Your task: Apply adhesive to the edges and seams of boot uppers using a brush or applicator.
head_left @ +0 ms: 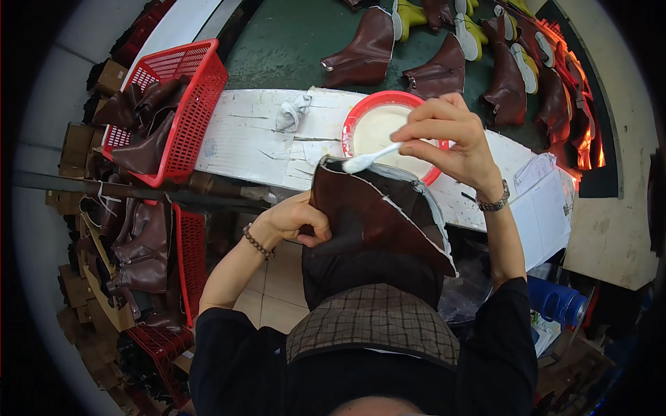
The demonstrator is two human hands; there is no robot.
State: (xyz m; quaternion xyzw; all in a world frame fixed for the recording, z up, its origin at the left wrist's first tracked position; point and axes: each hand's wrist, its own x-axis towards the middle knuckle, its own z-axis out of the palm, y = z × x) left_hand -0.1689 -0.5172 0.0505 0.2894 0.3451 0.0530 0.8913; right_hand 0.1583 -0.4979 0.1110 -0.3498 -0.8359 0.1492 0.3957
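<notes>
My left hand (297, 218) grips a brown leather boot upper (357, 218) by its left side, over my lap. The upper's cut edge carries a whitish line, and its dark lining faces up. Between the fingertips of my right hand (447, 139) is a small white brush (371, 158). The brush head lies at the upper's top left edge, by the lining; whether it touches cannot be told. Just beyond stands a red basin (392, 96) of creamy white liquid (378, 128), partly covered by my right hand.
A crumpled whitish cloth (293, 114) lies on the worn white bench (243, 132). Red baskets (198, 104) of brown uppers stand at left. Beyond, brown boots (364, 52) and yellow shoe lasts (411, 15) rest on a green surface (277, 48); an orange glow (590, 139) shows at right. Papers (534, 215) lie nearer.
</notes>
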